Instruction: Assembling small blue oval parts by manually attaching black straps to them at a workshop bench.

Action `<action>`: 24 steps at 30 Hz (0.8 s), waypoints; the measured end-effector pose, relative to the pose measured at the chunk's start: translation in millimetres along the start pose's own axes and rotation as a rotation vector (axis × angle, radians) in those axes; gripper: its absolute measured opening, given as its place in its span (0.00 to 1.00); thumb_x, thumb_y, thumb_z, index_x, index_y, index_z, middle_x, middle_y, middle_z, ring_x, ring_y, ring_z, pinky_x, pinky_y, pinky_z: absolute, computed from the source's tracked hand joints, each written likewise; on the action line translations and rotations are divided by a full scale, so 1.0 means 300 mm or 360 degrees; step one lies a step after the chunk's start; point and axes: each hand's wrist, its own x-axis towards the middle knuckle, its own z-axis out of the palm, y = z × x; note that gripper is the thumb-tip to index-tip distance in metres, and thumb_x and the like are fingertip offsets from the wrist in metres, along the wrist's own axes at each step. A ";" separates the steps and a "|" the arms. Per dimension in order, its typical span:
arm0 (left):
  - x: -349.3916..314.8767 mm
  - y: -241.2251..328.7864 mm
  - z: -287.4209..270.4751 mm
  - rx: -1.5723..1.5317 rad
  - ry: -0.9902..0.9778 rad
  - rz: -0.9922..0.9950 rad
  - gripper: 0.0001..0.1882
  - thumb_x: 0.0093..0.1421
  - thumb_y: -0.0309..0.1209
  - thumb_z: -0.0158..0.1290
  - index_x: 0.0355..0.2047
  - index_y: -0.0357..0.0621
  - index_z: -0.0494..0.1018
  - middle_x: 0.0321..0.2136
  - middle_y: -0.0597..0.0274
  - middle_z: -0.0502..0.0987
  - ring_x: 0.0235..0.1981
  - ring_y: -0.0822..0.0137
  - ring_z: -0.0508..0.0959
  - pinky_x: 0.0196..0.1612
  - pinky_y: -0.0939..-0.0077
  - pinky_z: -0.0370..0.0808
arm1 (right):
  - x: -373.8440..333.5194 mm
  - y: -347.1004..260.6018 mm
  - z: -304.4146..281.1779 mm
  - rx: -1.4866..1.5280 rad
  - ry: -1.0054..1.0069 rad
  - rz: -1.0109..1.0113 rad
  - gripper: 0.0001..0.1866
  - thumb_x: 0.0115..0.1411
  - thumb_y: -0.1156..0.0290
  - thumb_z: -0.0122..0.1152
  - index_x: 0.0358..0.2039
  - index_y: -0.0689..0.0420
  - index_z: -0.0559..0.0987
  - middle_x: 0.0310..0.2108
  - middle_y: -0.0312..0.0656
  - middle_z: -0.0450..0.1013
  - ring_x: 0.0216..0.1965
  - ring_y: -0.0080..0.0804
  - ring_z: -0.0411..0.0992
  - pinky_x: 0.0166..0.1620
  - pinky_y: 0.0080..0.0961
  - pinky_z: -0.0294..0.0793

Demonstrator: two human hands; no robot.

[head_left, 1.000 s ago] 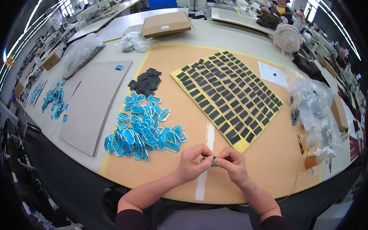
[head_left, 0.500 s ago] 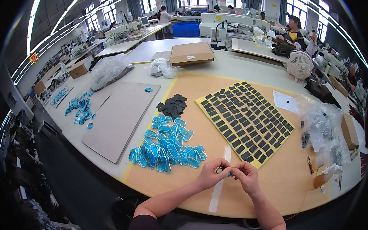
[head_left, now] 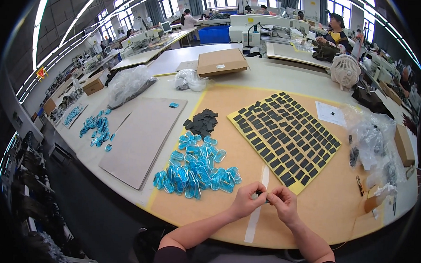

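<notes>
Near the table's front edge, my left hand (head_left: pixel 248 200) and right hand (head_left: pixel 284 204) meet with fingertips pinched together. Between them is a small dark piece (head_left: pixel 260 194), mostly hidden by the fingers, so its exact kind does not show. Left of my hands lies a loose heap of blue oval patches (head_left: pixel 190 175) with pale rims. Behind that heap is a pile of black rectangular patches (head_left: pixel 202 122). Beyond my hands, a yellow board (head_left: pixel 298 186) carries several rows of similar black rectangles (head_left: pixel 278 153).
On the left lie a grey board (head_left: pixel 140 138) and more blue patches (head_left: pixel 97 130). A cardboard box (head_left: pixel 222 61) and plastic bags (head_left: pixel 131 84) stand at the back. To the right are a paper sheet (head_left: pixel 330 113), a white fan (head_left: pixel 345 71), clear plastic (head_left: pixel 375 137) and thread snips (head_left: pixel 360 185).
The whole view has shifted slightly. My hands stay together at the same spot, with small finger movements around the piece; the bit of blue visible there earlier is now hardly seen.
</notes>
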 end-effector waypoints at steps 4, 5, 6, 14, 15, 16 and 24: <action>0.013 -0.014 0.020 -0.0345 0.0066 -0.0168 0.07 0.61 0.26 0.55 0.37 0.36 0.72 0.32 0.65 0.77 0.34 0.77 0.75 0.38 0.82 0.73 | 0.012 0.003 -0.007 0.0070 0.0133 0.0043 0.05 0.62 0.72 0.60 0.35 0.59 0.75 0.29 0.34 0.75 0.30 0.16 0.72 0.33 0.14 0.73; 0.019 -0.015 0.023 -0.0590 0.0028 -0.0235 0.08 0.62 0.26 0.54 0.39 0.36 0.71 0.33 0.66 0.77 0.35 0.77 0.75 0.40 0.82 0.73 | 0.019 0.001 -0.012 0.0120 0.0190 0.0062 0.05 0.63 0.71 0.59 0.35 0.58 0.75 0.29 0.33 0.75 0.30 0.17 0.73 0.32 0.15 0.74; 0.023 -0.016 0.023 -0.0834 -0.0009 -0.0302 0.09 0.63 0.27 0.54 0.42 0.36 0.70 0.35 0.66 0.76 0.37 0.77 0.75 0.41 0.81 0.73 | 0.028 -0.002 -0.014 0.0170 0.0246 0.0081 0.06 0.63 0.70 0.59 0.36 0.57 0.75 0.29 0.33 0.75 0.30 0.18 0.73 0.32 0.16 0.75; 0.025 -0.020 -0.012 -0.0553 -0.0079 -0.0323 0.08 0.64 0.28 0.54 0.40 0.36 0.71 0.32 0.68 0.75 0.34 0.79 0.75 0.38 0.83 0.73 | 0.026 -0.029 -0.047 -0.0084 0.0034 0.0243 0.06 0.62 0.70 0.60 0.33 0.58 0.77 0.28 0.34 0.76 0.31 0.17 0.74 0.31 0.16 0.72; 0.028 -0.015 -0.017 -0.0423 -0.0138 -0.0318 0.08 0.64 0.28 0.53 0.40 0.36 0.71 0.31 0.68 0.75 0.33 0.80 0.75 0.37 0.83 0.72 | 0.030 -0.034 -0.042 -0.0105 0.0005 0.0210 0.05 0.62 0.71 0.61 0.33 0.59 0.77 0.27 0.33 0.76 0.30 0.16 0.73 0.30 0.14 0.71; 0.026 -0.016 -0.019 -0.0424 -0.0131 -0.0323 0.08 0.64 0.28 0.53 0.40 0.36 0.71 0.31 0.68 0.75 0.33 0.80 0.75 0.37 0.83 0.72 | 0.025 -0.036 -0.038 -0.0127 -0.0028 0.0186 0.05 0.61 0.72 0.61 0.32 0.60 0.77 0.26 0.33 0.76 0.29 0.14 0.71 0.29 0.13 0.69; 0.025 0.013 -0.028 -0.0480 -0.0166 -0.0303 0.07 0.64 0.28 0.52 0.36 0.36 0.69 0.27 0.65 0.75 0.28 0.77 0.76 0.31 0.83 0.73 | 0.028 -0.029 -0.015 -0.0508 -0.0136 0.0082 0.05 0.60 0.77 0.57 0.28 0.61 0.73 0.22 0.30 0.71 0.23 0.11 0.65 0.25 0.11 0.62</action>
